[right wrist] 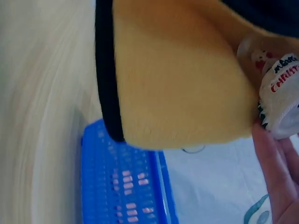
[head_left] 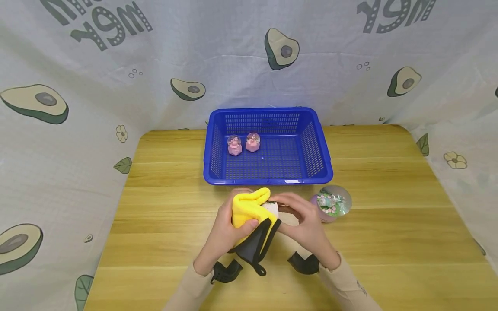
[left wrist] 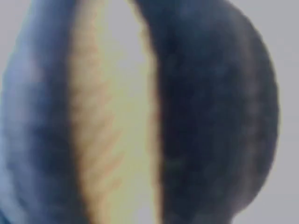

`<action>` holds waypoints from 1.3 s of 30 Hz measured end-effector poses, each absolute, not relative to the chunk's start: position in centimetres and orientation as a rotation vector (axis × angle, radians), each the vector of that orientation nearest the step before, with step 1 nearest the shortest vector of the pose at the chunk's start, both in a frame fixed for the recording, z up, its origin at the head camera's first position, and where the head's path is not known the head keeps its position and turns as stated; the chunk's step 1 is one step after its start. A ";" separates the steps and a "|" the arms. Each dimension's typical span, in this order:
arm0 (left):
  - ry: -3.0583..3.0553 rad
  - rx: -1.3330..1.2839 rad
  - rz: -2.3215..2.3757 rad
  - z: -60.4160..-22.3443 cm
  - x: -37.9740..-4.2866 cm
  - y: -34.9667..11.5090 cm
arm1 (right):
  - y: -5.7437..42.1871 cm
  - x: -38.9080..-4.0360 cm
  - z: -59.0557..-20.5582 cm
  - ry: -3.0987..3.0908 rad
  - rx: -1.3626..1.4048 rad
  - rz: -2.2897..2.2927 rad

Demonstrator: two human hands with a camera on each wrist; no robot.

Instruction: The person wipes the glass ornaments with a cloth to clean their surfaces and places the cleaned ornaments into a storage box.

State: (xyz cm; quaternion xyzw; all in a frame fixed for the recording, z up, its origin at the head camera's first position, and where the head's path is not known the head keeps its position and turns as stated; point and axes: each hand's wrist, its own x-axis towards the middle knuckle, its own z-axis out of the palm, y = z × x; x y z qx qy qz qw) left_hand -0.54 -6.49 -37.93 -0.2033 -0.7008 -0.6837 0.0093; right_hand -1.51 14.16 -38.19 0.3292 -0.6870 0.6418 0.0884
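My left hand [head_left: 223, 231] grips a yellow cloth [head_left: 247, 209] with a dark grey back, black edging and a hanging loop. Folded partly around a small snow globe, the cloth covers most of its dome in the head view. The fingers of my right hand [head_left: 305, 218] hold the globe's white base [right wrist: 280, 95], which bears "Merry Christmas" lettering in the right wrist view. Close beside the right hand, a larger snow globe [head_left: 334, 201] with a purple-pink base and green and pink figures lies tilted on the table. Blurred dark and yellow material fills the left wrist view.
Behind the hands stands a blue perforated basket [head_left: 268, 181]. Two small pink snow globes, a left one [head_left: 234, 145] and a right one [head_left: 253, 143], are inside, toward its left. The wooden table [head_left: 389, 233] meets an avocado-print sheet [head_left: 233, 39] at the back.
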 end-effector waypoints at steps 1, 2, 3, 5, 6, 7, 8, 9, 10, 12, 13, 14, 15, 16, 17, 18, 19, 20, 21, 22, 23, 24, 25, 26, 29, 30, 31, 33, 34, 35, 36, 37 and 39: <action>-2.185 -0.686 -2.048 -38.0 -0.6 -6.5 | 14.2 -1.4 -38.2 -2.031 0.944 1.998; -2.181 -0.733 -1.971 -38.0 -0.7 -6.5 | 14.2 -1.4 -38.2 -2.009 0.914 2.081; -2.179 -0.777 -1.889 -38.1 -0.8 -6.5 | 14.2 -1.4 -38.2 -1.987 0.884 2.162; -2.176 -0.861 -1.750 -38.1 -0.9 -6.6 | 14.2 -1.4 -38.2 -1.960 0.818 2.314; -2.174 -0.900 -1.690 -38.2 -0.9 -6.6 | 14.2 -1.4 -38.1 -1.960 0.782 2.380; -2.177 -0.932 -1.631 -38.1 -0.9 -6.7 | 14.2 -1.4 -38.1 -1.975 0.741 2.438; -2.177 -0.966 -1.575 -38.1 -1.0 -6.7 | 14.3 -1.4 -38.0 -1.994 0.708 2.494; -2.176 -0.999 -1.520 -38.1 -1.0 -6.8 | 14.3 -1.5 -37.9 -2.020 0.666 2.543; -2.172 -1.031 -1.466 -38.1 -1.0 -6.8 | 14.4 -1.6 -37.9 -2.049 0.629 2.588; -2.156 -1.082 -1.381 -38.1 -1.1 -6.8 | 14.4 -1.7 -37.7 -2.093 0.564 2.674; -2.144 -1.102 -1.350 -38.1 -1.1 -6.8 | 14.5 -1.8 -37.7 -2.103 0.537 2.720; -2.132 -1.119 -1.329 -38.1 -1.2 -6.8 | 14.5 -1.8 -37.6 -2.106 0.517 2.767; -2.119 -1.131 -1.319 -38.2 -1.2 -6.7 | 14.5 -1.9 -37.6 -2.105 0.497 2.809; -2.107 -1.137 -1.315 -38.2 -1.3 -6.7 | 14.5 -1.9 -37.6 -2.099 0.483 2.850; -2.101 -1.135 -1.320 -38.3 -1.3 -6.6 | 14.5 -1.9 -37.5 -2.094 0.468 2.882; -2.096 -1.128 -1.333 -38.4 -1.3 -6.6 | 14.5 -1.9 -37.5 -2.093 0.452 2.903; -2.092 -1.113 -1.357 -38.5 -1.3 -6.5 | 14.5 -1.9 -37.5 -2.095 0.436 2.915; -2.090 -1.094 -1.388 -38.6 -1.3 -6.5 | 14.5 -1.9 -37.5 -2.113 0.421 2.904; -2.089 -1.070 -1.428 -38.7 -1.3 -6.4 | 14.4 -1.9 -37.4 -2.142 0.406 2.878; -2.090 -1.038 -1.470 -38.8 -1.3 -6.4 | 14.3 -1.8 -37.4 -2.175 0.383 2.842; -2.090 -1.003 -1.521 -38.8 -1.3 -6.3 | 14.3 -1.7 -37.3 -2.213 0.359 2.794; -2.089 -0.966 -1.577 -38.9 -1.3 -6.3 | 14.2 -1.6 -37.3 -2.249 0.344 2.741; -2.089 -0.926 -1.630 -38.9 -1.3 -6.3 | 14.1 -1.5 -37.2 -2.283 0.333 2.690; -2.091 -0.885 -1.680 -38.9 -1.3 -6.3 | 14.0 -1.4 -37.2 -2.308 0.335 2.635; -2.096 -0.764 -1.831 -38.9 -1.4 -6.3 | 13.8 -1.2 -37.1 -2.307 0.411 2.498; -2.102 -0.723 -1.879 -38.9 -1.4 -6.3 | 13.7 -1.1 -37.1 -2.287 0.462 2.459; -2.104 -0.686 -1.932 -38.9 -1.3 -6.4 | 13.7 -1.0 -37.1 -2.260 0.521 2.419; -2.115 -0.600 -2.040 -38.9 -1.2 -6.5 | 13.6 -0.9 -37.1 -2.206 0.643 2.334; -2.119 -0.555 -2.094 -38.8 -1.1 -6.6 | 13.5 -0.8 -37.2 -2.178 0.698 2.293; -2.120 -0.512 -2.143 -38.8 -1.1 -6.6 | 13.5 -0.8 -37.2 -2.156 0.743 2.260; -2.118 -0.471 -2.186 -38.8 -1.0 -6.7 | 13.4 -0.8 -37.3 -2.141 0.775 2.224; -2.112 -0.437 -2.226 -38.8 -0.9 -6.8 | 13.4 -0.8 -37.3 -2.128 0.799 2.197; -2.101 -0.388 -2.273 -38.7 -0.7 -6.8 | 13.3 -0.7 -37.3 -2.110 0.808 2.177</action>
